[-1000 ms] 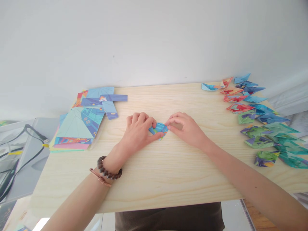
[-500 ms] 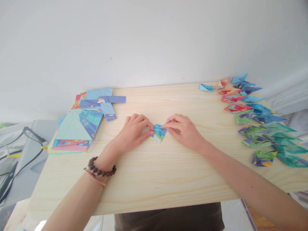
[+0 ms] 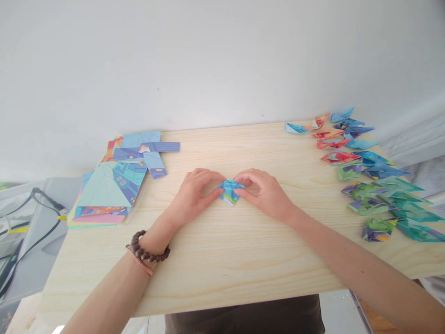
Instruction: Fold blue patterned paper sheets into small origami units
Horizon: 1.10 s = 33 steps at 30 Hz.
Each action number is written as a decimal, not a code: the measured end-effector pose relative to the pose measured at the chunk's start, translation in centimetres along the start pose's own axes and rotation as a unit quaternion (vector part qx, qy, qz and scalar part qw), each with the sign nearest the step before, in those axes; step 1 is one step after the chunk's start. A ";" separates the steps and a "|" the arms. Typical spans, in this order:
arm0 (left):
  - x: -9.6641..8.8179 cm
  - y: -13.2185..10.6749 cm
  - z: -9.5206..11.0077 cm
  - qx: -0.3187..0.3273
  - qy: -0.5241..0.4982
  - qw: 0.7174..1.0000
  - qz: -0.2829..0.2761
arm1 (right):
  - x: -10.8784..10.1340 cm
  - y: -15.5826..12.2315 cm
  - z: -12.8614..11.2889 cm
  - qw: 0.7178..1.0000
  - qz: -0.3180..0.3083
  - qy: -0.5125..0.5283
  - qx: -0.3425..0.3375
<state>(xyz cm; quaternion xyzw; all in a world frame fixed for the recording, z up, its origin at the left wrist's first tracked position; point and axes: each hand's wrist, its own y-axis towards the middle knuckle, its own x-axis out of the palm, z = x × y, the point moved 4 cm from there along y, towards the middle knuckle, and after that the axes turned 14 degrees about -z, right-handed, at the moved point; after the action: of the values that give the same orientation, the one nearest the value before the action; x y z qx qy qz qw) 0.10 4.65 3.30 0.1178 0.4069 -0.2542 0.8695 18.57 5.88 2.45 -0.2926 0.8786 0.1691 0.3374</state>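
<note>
Between my two hands, just above or on the middle of the wooden table [image 3: 222, 260], is a small folded piece of blue patterned paper [image 3: 230, 191] with a yellow-green streak near its lower point. My left hand [image 3: 196, 192] pinches its left side, thumb in front and index finger at the upper edge. On the right side my right hand [image 3: 264, 191] pinches it the same way, thumb tip lying on the paper's face. The paper looks like a diamond with one point toward me. Its back is hidden.
A stack of patterned paper sheets [image 3: 104, 185] lies at the left, with cut strips [image 3: 167, 147] on top. Several folded paper boats [image 3: 336, 157] in red, blue and green line the right side. Cables [image 3: 52, 202] lie beyond the left edge; a wall [image 3: 222, 60] stands behind.
Both thumbs have come in over the paper's front, and the index fingers have moved to its top edge. The paper has turned from a fan-like shape to a diamond. The view has shifted slightly.
</note>
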 end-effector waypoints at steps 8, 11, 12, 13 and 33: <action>0.0 -0.1 -0.2 -0.051 -0.119 0.992 0.001 | -0.1 -0.3 0.3 0.983 0.044 0.178 0.031; -0.1 -0.2 -0.1 -0.055 -0.131 0.990 0.012 | 0.0 -0.1 0.3 0.976 0.009 0.213 0.044; -0.1 -0.2 0.0 -0.053 -0.134 0.990 0.013 | 0.0 -0.1 0.2 0.976 -0.001 0.213 0.044; -0.1 -0.2 0.1 -0.051 -0.136 0.989 0.012 | -0.1 -0.1 0.1 0.977 -0.008 0.209 0.040; 0.5 0.0 0.9 -0.035 -0.200 0.979 -0.030 | 0.3 -0.3 -1.3 0.983 -0.083 0.164 -0.026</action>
<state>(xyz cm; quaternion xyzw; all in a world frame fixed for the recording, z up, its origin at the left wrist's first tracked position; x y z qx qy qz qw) 0.96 4.09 3.44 0.0218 0.2366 -0.2836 0.9290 17.97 4.87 3.13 -0.3974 0.8898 0.1130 0.1937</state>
